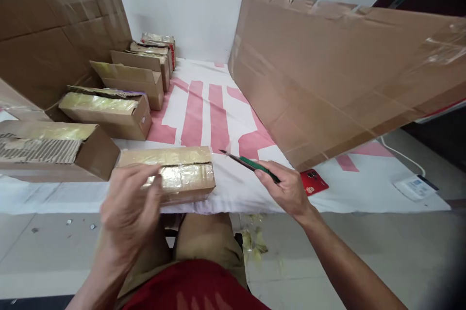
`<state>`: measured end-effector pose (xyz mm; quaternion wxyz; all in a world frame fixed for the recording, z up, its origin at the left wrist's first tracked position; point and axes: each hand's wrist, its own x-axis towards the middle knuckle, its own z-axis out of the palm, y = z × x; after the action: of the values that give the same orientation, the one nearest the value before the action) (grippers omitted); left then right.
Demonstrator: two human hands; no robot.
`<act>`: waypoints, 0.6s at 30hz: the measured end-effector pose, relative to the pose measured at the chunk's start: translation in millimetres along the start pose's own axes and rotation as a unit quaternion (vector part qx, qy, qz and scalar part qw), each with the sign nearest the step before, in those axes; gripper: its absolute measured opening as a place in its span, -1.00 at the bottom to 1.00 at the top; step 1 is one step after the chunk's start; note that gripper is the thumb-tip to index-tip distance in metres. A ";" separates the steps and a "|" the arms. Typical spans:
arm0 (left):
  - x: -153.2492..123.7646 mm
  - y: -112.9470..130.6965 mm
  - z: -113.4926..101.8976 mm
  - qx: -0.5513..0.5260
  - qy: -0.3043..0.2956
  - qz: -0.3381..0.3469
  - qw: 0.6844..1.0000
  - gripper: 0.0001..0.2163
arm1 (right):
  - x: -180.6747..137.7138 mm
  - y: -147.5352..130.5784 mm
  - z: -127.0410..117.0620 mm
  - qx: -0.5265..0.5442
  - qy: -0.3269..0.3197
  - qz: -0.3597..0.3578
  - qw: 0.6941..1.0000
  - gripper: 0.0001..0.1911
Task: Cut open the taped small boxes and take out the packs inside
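My right hand (286, 186) is closed round a utility knife (251, 163) with a green and dark body. Its dark blade points up and to the left, above the cloth and apart from any box. My left hand (129, 203) is smeared by motion, in front of the left part of a small cardboard box (189, 181). Its fingers are bent, but whether they touch the box or hold anything cannot be made out. Shiny tape covers the box's top and front, and a dark seam runs along it near the table's front edge.
A row of cardboard boxes (127, 121) runs back along the left. Large cardboard sheets stand at left (65, 24) and right (327, 72). A red phone (316, 182) and a white tag-like object (415, 186) lie on the pink-and-white cloth (214, 106). Scraps (255, 239) litter the floor.
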<state>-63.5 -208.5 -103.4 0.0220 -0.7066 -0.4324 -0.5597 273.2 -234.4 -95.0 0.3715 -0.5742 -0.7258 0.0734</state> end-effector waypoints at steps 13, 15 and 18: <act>15.1 52.8 47.5 -0.044 -0.130 0.083 0.987 -0.91 | -19.3 -39.2 -6.3 -0.066 0.016 -0.111 0.991 -0.81; 14.6 54.6 46.5 -0.073 -0.118 0.059 0.989 -0.86 | -20.9 -43.6 -6.5 0.008 -0.018 -0.043 0.999 -0.78; 16.5 57.6 42.4 -0.093 -0.098 -0.021 0.991 -0.87 | -25.0 -50.5 -2.2 0.114 -0.052 0.045 0.991 -0.70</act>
<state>5.9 -212.9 -79.8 -0.0981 -0.7481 -0.3930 -0.5256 236.8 -274.0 -77.8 0.3929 -0.5559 -0.7041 0.2022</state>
